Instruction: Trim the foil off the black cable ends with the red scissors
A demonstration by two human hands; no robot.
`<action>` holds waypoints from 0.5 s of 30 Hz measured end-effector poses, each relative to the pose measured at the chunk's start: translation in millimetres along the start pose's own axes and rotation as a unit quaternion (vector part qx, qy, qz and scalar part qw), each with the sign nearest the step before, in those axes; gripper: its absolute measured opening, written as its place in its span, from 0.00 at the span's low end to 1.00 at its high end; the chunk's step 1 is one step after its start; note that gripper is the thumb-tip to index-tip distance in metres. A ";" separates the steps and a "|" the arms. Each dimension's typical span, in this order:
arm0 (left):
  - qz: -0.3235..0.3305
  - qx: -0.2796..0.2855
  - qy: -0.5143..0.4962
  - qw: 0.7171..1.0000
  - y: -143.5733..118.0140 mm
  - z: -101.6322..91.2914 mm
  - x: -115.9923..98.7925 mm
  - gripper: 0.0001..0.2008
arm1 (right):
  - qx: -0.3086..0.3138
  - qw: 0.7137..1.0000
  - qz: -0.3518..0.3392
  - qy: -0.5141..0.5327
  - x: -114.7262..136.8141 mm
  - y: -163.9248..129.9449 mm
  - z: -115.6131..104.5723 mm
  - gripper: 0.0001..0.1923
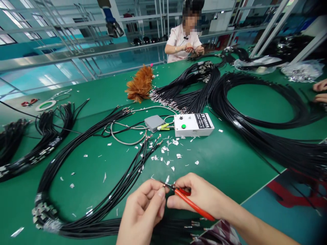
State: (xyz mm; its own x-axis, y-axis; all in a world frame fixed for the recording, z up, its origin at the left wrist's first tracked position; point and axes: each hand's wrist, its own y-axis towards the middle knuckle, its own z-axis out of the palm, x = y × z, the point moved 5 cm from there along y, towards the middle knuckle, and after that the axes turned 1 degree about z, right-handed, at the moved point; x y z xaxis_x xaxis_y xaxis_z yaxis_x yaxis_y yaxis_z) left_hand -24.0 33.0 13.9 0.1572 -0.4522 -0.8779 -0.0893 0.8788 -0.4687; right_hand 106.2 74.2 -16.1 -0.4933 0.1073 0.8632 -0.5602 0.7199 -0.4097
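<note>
My left hand (143,211) is closed, thumb and forefinger pinching the tip of a cable that is mostly hidden by the fingers. My right hand (204,190) grips red-handled wire cutters (195,206), whose dark, narrow jaws reach the left fingertips. A scrap of silvery foil (167,179) shows just above the jaws. Below my hands runs a bundle of black cables (89,227); its stripped ends come out underneath my right hand. The same bundle curves round at the left, with metal connectors (43,215) gathered in clear wrap.
A white control box (194,125) with a green button stands mid-table beside a grey block (154,123). Foil scraps (165,149) litter the green table (224,163). More cable bundles (258,131) lie right and left. A feather duster (140,84) lies behind; a co-worker (184,42) sits opposite.
</note>
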 end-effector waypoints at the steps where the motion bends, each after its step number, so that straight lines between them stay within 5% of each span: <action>1: -0.008 0.008 -0.011 1.000 0.6 -1.0 0.4 0.19 | -0.004 1.000 0.000 -0.003 -0.4 1.2 0.0 0.24; 7: -0.022 0.015 -0.047 0.999 1.1 -10.9 -4.3 0.23 | -0.026 0.997 0.049 -0.048 -13.5 2.0 -6.9 0.29; 11: -0.020 -0.025 -0.011 0.999 -0.5 -8.6 -3.6 0.23 | -0.029 0.989 -0.019 0.147 -5.9 1.0 -3.7 0.21; 15: 0.027 -0.036 0.030 0.999 -0.2 0.9 -1.8 0.20 | -0.116 0.934 -0.098 0.323 10.6 -0.1 -1.6 0.15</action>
State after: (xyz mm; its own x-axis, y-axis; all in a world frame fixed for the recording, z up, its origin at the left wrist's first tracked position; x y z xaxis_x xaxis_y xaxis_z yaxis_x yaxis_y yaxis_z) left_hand -23.5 33.8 15.7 0.0915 -0.4153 -0.9050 -0.1667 0.8896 -0.4251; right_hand 102.0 76.3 -6.5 0.1499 0.2958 0.9434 -0.4013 0.8903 -0.2154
